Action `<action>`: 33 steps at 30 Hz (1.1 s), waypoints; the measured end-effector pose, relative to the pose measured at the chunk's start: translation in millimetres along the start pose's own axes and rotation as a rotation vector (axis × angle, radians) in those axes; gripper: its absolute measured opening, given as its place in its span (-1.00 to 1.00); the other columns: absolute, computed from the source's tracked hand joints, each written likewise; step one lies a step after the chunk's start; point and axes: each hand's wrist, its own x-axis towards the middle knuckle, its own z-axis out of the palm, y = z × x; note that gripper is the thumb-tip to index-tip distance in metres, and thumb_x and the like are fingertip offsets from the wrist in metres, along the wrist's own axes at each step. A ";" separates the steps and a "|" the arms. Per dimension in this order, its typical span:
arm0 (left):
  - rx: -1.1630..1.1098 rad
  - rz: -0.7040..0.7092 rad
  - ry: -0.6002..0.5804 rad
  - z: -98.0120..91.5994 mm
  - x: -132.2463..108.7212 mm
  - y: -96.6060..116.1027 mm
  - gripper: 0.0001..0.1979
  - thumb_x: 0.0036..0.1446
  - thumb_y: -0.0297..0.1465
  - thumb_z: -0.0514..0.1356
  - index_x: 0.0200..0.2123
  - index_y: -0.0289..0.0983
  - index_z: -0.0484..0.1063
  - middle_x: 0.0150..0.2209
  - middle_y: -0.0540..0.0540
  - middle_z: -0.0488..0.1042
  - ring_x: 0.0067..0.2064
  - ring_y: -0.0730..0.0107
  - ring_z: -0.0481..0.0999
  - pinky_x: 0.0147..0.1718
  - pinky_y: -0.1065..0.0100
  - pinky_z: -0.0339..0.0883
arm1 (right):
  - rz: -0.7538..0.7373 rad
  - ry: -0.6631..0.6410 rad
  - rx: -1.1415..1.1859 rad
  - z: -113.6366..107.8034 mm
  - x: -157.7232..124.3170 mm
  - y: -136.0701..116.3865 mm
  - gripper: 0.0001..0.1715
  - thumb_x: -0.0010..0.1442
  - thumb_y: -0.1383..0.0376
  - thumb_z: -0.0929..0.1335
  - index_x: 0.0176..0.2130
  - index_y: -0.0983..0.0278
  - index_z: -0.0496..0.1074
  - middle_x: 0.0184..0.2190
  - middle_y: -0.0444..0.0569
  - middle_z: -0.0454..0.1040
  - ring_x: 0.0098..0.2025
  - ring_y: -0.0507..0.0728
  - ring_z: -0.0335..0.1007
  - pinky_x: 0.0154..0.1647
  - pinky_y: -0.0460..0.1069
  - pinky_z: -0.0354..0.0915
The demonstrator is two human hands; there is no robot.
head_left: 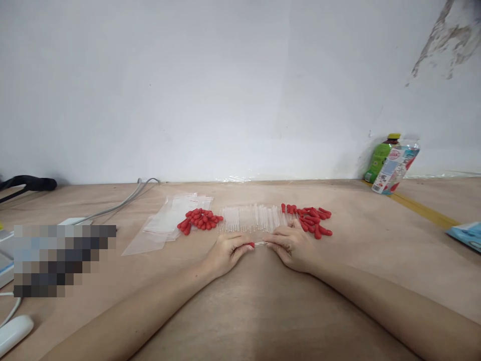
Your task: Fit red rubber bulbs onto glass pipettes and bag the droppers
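Observation:
My left hand (230, 252) is closed on a red rubber dropper bulb (251, 244), whose end shows past the fingertips. A thin clear glass dropper tube (260, 243) runs from the bulb to my right hand (290, 245), which pinches its other end. The tube lies nearly level, low over the table. Just beyond both hands, many clear tubes (248, 218) lie side by side in a row. A heap of red bulbs (201, 219) sits left of the row. To its right, loose red bulbs (315, 220) are scattered, with several at the ends of tubes.
Clear plastic bags (165, 220) lie left of the bulbs on the wooden table (248, 311). A grey cable (116, 206) runs to the back. Two drink bottles (393, 165) lean by the wall at right. A blue packet (468, 235) lies at the right edge, a white mouse (15, 333) at lower left.

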 end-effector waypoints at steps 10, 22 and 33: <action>0.192 0.091 0.093 5.5 4.2 -2.7 -0.81 0.15 -0.36 0.06 -0.26 -0.30 0.42 -0.40 -0.07 0.47 -0.39 0.45 0.42 -0.39 0.43 0.29 | -0.156 0.093 -0.155 4.0 0.5 3.2 -0.78 0.17 0.39 0.20 -0.30 0.33 0.42 -0.52 -0.05 0.37 -0.43 0.04 0.18 -0.37 -0.02 0.03; 0.371 0.220 0.208 5.4 9.0 -6.8 -0.86 0.14 -0.39 0.10 -0.23 -0.23 0.41 -0.28 -0.03 0.54 -0.14 0.34 0.47 0.03 0.16 0.04 | -0.291 0.186 -0.168 7.7 -2.8 14.5 -0.68 0.13 0.50 0.21 -0.12 0.32 0.36 -0.17 0.03 0.46 -0.05 0.10 0.31 0.02 0.09 0.23; 0.278 0.208 0.132 7.4 5.9 -3.3 -0.89 0.17 -0.40 0.06 -0.27 -0.23 0.37 -0.36 0.02 0.54 -0.31 0.51 0.50 -0.02 0.29 0.08 | -0.298 0.158 -0.002 8.4 -0.2 10.1 -0.69 0.13 0.51 0.20 -0.13 0.31 0.32 -0.23 0.00 0.48 -0.12 0.07 0.35 0.01 0.07 0.26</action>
